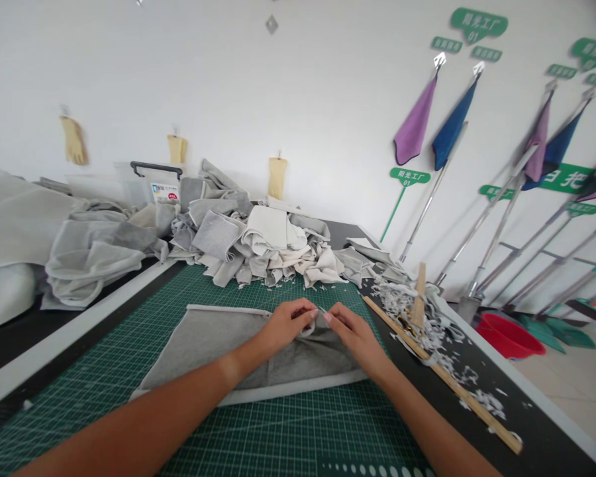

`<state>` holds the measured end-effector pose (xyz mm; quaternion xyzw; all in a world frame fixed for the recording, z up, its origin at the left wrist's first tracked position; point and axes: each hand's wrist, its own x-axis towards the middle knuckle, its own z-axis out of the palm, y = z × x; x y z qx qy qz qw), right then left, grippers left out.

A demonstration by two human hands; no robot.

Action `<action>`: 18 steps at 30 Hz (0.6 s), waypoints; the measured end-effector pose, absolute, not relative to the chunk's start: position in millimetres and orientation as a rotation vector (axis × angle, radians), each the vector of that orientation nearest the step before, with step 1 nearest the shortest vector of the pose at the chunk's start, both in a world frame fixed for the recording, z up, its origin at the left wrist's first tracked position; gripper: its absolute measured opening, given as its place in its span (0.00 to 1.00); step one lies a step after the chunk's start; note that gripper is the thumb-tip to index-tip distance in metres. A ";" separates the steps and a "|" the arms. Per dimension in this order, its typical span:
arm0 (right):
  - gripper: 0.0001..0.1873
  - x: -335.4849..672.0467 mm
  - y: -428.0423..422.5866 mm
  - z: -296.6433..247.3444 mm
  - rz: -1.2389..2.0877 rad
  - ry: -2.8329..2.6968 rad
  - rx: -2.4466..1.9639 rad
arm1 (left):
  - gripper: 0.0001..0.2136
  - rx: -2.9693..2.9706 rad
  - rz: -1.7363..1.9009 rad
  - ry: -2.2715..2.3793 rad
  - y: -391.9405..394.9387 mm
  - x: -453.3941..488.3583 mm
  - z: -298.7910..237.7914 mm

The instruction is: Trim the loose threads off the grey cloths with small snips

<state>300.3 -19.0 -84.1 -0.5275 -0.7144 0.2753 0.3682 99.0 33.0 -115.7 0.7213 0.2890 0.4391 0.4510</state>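
A grey cloth (213, 341) with a pale hem lies flat on the green cutting mat (258, 430). Both hands meet at the cloth's far right corner. My left hand (287, 326) has its fingers curled and pinches the bunched edge of the cloth. My right hand (355, 334) is closed too, gripping the same edge right beside it, with a thin pale object between the fingertips that I cannot make out. The cloth wrinkles up under the two hands.
A heap of grey and cream cloths (258, 245) lies beyond the mat, more grey fabric (74, 252) at the left. A wooden ruler (447, 381) and cloth scraps (427, 324) lie to the right. A red basin (506, 334) and mop poles (481, 232) stand by the wall.
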 end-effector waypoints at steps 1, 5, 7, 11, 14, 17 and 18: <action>0.20 299.9 -19.3 -84.9 0.705 -1.843 -1.356 | 0.12 1.784 1.086 0.714 33.2 99.2 -115.9; 0.21 297.9 -20.9 -87.0 0.698 -1.862 -1.369 | 0.12 1.786 1.088 0.722 33.0 99.4 -115.4; 0.21 297.2 -21.6 -86.8 0.695 -1.865 -1.370 | 0.11 1.793 1.080 0.735 32.2 99.2 -113.9; 0.21 295.9 -23.0 -85.6 0.692 -1.874 -1.370 | 0.11 1.792 1.053 0.752 30.1 98.3 -110.0; 0.20 295.1 -23.3 -85.6 0.694 -1.888 -1.361 | 0.11 1.806 1.048 0.746 29.9 97.8 -109.2; 0.20 294.8 -22.9 -86.5 0.697 -1.894 -1.358 | 0.11 1.815 1.045 0.731 30.8 97.8 -110.7; 0.20 294.8 -22.7 -86.9 0.701 -1.896 -1.360 | 0.11 1.811 1.044 0.728 31.1 97.9 -111.3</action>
